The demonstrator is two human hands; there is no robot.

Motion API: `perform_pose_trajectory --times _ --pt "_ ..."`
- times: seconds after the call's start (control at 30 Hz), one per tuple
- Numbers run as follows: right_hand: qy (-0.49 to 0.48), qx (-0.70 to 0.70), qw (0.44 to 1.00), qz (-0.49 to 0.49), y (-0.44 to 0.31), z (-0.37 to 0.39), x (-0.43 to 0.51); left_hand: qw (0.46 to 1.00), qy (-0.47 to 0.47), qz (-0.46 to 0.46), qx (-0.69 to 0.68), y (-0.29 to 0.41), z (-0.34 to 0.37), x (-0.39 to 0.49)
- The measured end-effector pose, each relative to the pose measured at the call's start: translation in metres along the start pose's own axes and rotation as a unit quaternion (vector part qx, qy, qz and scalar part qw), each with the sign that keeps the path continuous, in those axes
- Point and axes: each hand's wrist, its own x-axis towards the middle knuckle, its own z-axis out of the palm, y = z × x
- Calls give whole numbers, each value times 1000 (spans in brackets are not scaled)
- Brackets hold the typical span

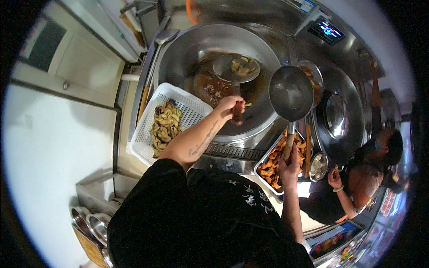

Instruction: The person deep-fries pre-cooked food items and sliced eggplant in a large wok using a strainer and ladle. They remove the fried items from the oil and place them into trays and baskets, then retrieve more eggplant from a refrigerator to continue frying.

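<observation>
My left hand [231, 106] grips the wooden handle of a round skimmer [221, 68] over a large steel wok [177, 63]. Several pale yellow-brown food pieces [242, 67] lie in the skimmer. Below it, brown oil [209, 85] with some foam sits in the wok. My right hand [290, 169] holds the wooden handle of a large, deep, dark metal ladle [291, 93], with its bowl beside the wok's right rim. To the left, a white perforated plastic basket [196, 104] holds cooked eggplant pieces [166, 125]. Under the ladle handle stands a metal tray [268, 186] of browned fried pieces [272, 164].
A long-handled wok spatula [166, 36] lies along the left edge. At right are a second wok [357, 107], a bowl of reddish food [318, 75] and a bowl of pale pieces [319, 166]. Another person [365, 181] works close on the right. A lit control panel [326, 30] is on the back wall.
</observation>
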Motion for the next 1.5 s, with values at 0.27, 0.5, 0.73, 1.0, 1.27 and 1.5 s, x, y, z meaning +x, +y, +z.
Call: perform_pose_trajectory --times 0.27,0.5,0.73,1.0,1.27,1.5 --pt "-51 90 991 88 16 -6 -1 994 74 77 10 -33 2 2" --pt "-88 69 994 20 22 -6 4 970 177 141 92 -88 -11 -35" --pt "-91 40 995 32 39 -10 -1 923 300 132 202 -119 -22 -69" --pt "-104 80 990 57 84 -41 -17 788 412 182 420 -156 -42 -77" --pt "-93 67 993 40 114 -78 -25 836 424 103 332 -185 -8 -114" --pt "-81 59 995 12 118 -99 -33 971 201 -8 132 -193 20 -130"
